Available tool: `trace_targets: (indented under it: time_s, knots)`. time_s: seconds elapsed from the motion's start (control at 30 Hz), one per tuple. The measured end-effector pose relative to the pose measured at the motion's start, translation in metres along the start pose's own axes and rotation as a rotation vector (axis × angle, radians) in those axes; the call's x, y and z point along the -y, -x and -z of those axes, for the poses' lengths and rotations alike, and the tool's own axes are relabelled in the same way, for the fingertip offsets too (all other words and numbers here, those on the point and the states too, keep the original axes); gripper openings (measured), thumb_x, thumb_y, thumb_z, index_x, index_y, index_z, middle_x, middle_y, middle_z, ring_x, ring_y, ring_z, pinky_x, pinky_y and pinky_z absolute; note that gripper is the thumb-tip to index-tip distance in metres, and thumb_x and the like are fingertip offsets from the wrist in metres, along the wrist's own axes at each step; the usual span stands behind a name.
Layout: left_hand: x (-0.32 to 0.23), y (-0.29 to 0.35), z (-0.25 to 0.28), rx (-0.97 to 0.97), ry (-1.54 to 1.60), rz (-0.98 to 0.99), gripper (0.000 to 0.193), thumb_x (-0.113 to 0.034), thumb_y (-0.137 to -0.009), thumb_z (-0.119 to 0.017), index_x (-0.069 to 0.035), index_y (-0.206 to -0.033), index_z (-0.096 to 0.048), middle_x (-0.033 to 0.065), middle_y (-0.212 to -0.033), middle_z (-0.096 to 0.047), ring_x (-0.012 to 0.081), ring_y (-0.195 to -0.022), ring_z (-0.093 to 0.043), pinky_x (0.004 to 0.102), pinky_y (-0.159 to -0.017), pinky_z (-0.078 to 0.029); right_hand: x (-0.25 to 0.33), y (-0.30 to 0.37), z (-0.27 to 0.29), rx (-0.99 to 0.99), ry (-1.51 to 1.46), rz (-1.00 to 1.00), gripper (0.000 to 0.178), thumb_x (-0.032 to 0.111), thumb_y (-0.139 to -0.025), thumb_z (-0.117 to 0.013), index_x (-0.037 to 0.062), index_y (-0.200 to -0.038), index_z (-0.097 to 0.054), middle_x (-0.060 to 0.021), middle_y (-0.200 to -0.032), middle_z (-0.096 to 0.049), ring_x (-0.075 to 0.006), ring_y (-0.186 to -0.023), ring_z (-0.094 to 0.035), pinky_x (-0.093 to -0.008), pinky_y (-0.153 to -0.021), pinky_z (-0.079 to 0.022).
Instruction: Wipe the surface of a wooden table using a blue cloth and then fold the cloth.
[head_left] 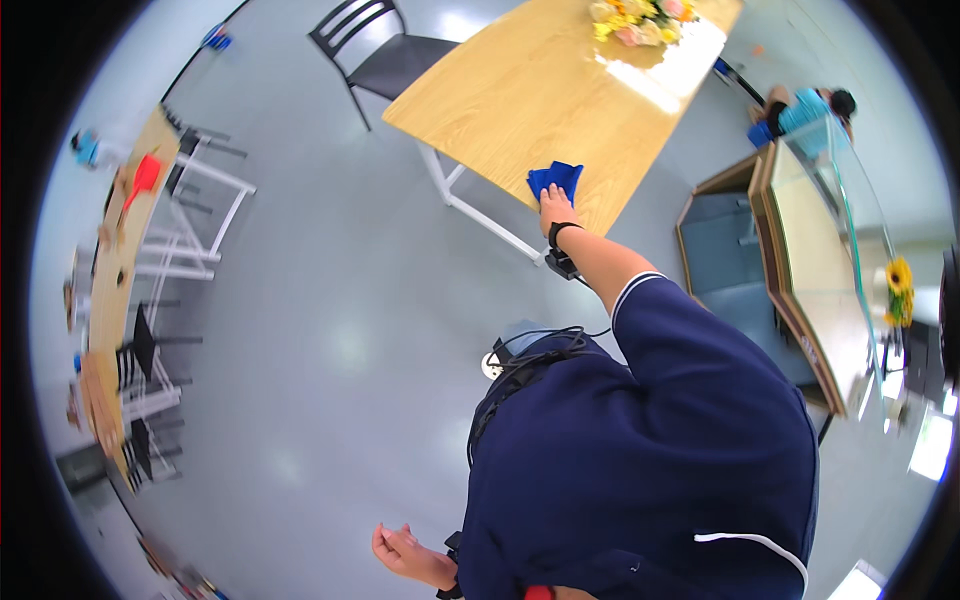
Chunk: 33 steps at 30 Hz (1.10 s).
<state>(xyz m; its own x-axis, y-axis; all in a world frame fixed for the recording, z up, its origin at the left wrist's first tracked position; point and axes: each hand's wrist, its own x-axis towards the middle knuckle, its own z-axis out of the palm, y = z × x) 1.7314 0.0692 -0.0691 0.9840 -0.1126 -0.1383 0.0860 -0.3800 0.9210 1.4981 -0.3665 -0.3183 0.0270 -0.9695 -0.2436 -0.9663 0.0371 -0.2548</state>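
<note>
My right hand (557,208) presses a folded blue cloth (566,176) onto the near corner of a light wooden table (500,110), its fingers lying over the fabric. A black band with a small device circles that wrist. Down at the lower edge, my left hand (402,552) hangs in the air away from the table. Its fingers are loosely bent and apart, with nothing in them.
Flowers (645,20) stand at the table's far end, and a black chair (395,62) beside it. A glass-topped wooden counter (800,270) is on the right, with a person in light blue (805,115) behind it. Along the left wall runs a long bench (125,250) with a red dustpan-like object (146,175).
</note>
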Motion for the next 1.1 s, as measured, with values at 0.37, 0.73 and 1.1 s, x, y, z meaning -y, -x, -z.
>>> trace_targets:
  time_s: [0.37, 0.73, 1.1]
  knots:
    - [-0.083, -0.151, -0.145, 0.659, -0.079, -0.216, 0.018, -0.017, -0.085, -0.046, -0.001, -0.092, -0.051, -0.0034, -0.055, -0.036, 0.0048, -0.050, -0.032, 0.0230, -0.064, -0.041, 0.016, 0.006, -0.015, -0.168, -0.033, -0.122, 0.047, 0.024, -0.086, -0.035, 0.0127, -0.131, -0.027, -0.0088, -0.139, -0.018, -0.0244, -0.128, -0.015, -0.0397, -0.104, -0.015]
    - [-0.162, -0.269, -0.286, 0.787, -0.109, -0.311, 0.015, -0.012, -0.084, -0.045, 0.000, -0.090, -0.052, -0.0025, -0.054, -0.038, 0.0041, -0.045, -0.031, 0.0196, -0.052, -0.037, 0.050, -0.029, -0.017, -0.178, 0.001, -0.450, 0.048, 0.019, -0.085, -0.037, 0.0106, -0.131, -0.026, -0.0100, -0.139, -0.019, -0.0277, -0.128, -0.017, -0.0432, -0.101, -0.021]
    - [-0.211, -0.397, -0.392, 1.115, -0.096, -0.278, 0.012, -0.010, -0.084, -0.047, -0.001, -0.089, -0.053, -0.0027, -0.058, -0.043, 0.0017, -0.048, -0.036, 0.0163, -0.046, -0.031, 0.049, -0.086, -0.050, -0.241, -0.007, -0.828, 0.050, 0.020, -0.083, -0.038, 0.0093, -0.130, -0.027, -0.0119, -0.136, -0.024, -0.0303, -0.124, -0.026, -0.0445, -0.099, -0.026]
